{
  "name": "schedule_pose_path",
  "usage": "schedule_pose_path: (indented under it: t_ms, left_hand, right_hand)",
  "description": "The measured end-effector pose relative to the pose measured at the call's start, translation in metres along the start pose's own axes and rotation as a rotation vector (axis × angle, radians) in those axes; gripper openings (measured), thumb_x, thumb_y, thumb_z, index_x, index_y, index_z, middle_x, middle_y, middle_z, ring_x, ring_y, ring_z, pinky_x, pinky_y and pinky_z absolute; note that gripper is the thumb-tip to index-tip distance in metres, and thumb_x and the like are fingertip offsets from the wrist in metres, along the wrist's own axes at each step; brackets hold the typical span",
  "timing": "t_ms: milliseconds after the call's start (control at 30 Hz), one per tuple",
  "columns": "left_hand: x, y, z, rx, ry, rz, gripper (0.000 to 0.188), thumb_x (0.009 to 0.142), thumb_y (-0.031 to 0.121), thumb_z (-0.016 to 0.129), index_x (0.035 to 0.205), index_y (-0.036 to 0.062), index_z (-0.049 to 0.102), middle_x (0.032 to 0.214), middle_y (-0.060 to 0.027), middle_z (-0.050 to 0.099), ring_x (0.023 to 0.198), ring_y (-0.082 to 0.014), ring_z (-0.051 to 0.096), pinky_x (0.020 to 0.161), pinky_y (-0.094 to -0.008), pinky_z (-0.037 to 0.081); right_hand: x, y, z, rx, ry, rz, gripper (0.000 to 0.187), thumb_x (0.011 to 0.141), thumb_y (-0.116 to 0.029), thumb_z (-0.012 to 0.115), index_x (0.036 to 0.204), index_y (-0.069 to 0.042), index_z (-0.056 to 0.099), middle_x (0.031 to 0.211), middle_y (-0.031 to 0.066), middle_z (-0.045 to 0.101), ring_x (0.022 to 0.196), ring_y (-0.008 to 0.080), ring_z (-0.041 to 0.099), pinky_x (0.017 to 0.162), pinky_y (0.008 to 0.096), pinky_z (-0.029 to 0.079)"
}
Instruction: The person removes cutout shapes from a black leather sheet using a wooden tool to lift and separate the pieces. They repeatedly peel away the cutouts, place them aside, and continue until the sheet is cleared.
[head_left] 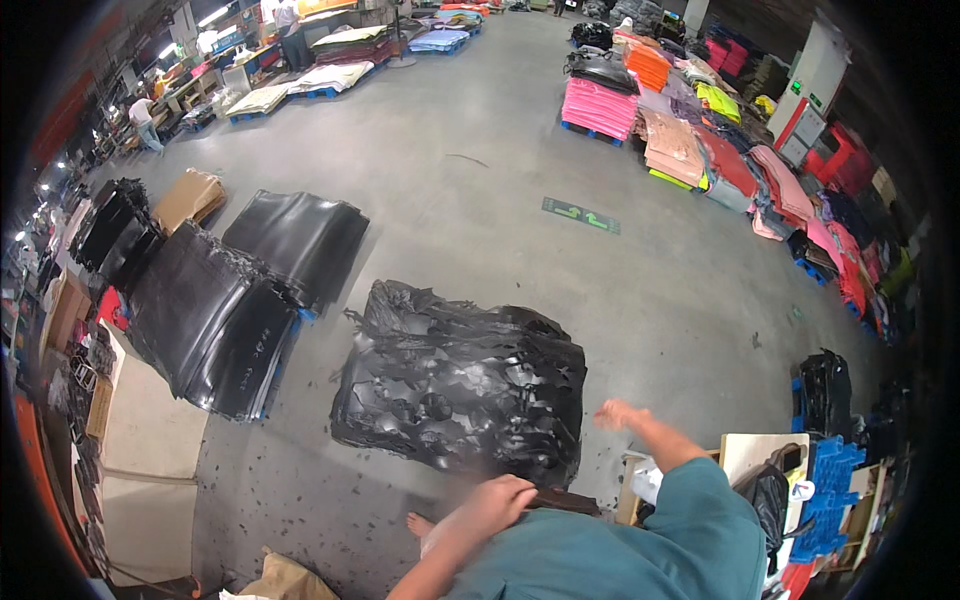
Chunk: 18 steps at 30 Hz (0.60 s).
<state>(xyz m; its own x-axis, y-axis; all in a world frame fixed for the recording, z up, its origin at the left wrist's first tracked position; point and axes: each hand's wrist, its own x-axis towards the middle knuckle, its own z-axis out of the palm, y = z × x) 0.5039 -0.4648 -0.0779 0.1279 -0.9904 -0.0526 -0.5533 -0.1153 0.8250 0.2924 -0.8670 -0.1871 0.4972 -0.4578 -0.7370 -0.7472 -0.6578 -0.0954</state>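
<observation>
A thick stack of crumpled, glossy black sheets (455, 390), several with ragged holes, lies on the floor in front of me. My left hand (495, 505) is close to my body, just below the stack's near edge. Its fingers are bent closed beside a dark brown strip of material (565, 502); how much of it they grip is partly hidden. Out past the stack's right side, over the floor, I hold my right hand (622, 414). Its fingers are loosely extended, slightly smeared, and nothing shows in them.
Black sheet piles (295, 240) stand on pallets at left, by a cream-coloured board (150, 430). A small table (755, 455) with a black bag (770, 500) and blue plastic pallets (835, 490) are close at right. Colourful stacks (670, 145) line the far right. Black scraps litter the floor.
</observation>
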Motion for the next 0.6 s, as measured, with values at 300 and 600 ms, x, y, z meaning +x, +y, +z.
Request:
schedule_pose_path:
  t_ms: [300,600]
  left_hand:
    - [-0.14,-0.052,-0.155,-0.464,0.699,-0.309,0.017,0.1,0.009,0.072,0.112,-0.0014,0.078,0.098,-0.0125,0.078,0.089,-0.0189,0.073,0.081,-0.0321,0.057]
    - [-0.374,-0.097,-0.297,-0.268,1.118,-0.416,0.021,0.106,0.014,0.065,0.113,-0.001,0.077,0.089,-0.0055,0.074,0.083,-0.013,0.067,0.078,-0.0289,0.054]
  right_hand:
    - [0.022,-0.27,0.106,0.035,-0.082,-0.476,0.039,0.097,-0.039,0.063,0.123,-0.014,0.078,0.119,0.0159,0.077,0.115,0.0379,0.071,0.1,0.0482,0.055]
    - [-0.008,-0.519,0.122,0.094,-0.143,-0.497,0.043,0.099,-0.038,0.067,0.131,-0.01,0.075,0.127,0.0133,0.077,0.12,0.0278,0.072,0.108,0.0374,0.053]
